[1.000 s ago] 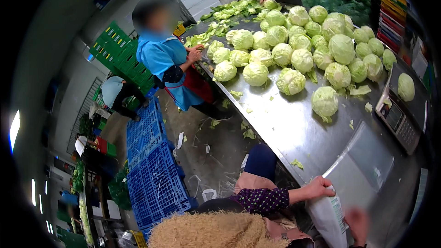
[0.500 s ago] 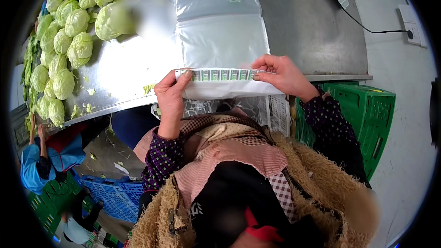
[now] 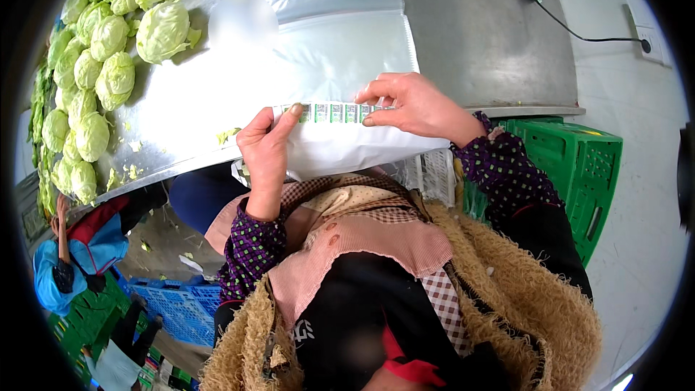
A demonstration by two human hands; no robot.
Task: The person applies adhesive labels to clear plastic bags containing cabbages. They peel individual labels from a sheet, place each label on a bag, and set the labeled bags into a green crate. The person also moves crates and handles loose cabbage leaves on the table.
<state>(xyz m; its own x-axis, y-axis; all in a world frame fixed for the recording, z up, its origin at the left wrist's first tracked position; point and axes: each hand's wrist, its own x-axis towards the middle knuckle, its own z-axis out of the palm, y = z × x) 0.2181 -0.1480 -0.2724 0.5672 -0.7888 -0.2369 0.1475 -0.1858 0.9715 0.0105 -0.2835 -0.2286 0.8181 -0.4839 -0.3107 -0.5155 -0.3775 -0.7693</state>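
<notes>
My left hand (image 3: 266,152) pinches the left end of a white sheet of small green-and-white stickers (image 3: 340,137), held just in front of the steel table's near edge. My right hand (image 3: 414,107) grips the sheet's top edge toward the right, fingertips on the row of stickers. A stack of clear plastic bags (image 3: 337,25) lies flat on the steel table (image 3: 492,51) right behind the sheet. Several pale green cabbages (image 3: 163,29) are piled on the table's left part.
A green plastic crate (image 3: 579,166) stands at the right below the table's end. Blue crates (image 3: 177,308) lie on the floor at lower left, beside a person in a blue top (image 3: 65,261) at the table's edge. A black cable (image 3: 579,32) runs to a wall socket.
The view swung from the far cabbage pile down to my own hands one second ago. Since half a second ago my right hand slid left along the sticker row, and the sheet rose slightly.
</notes>
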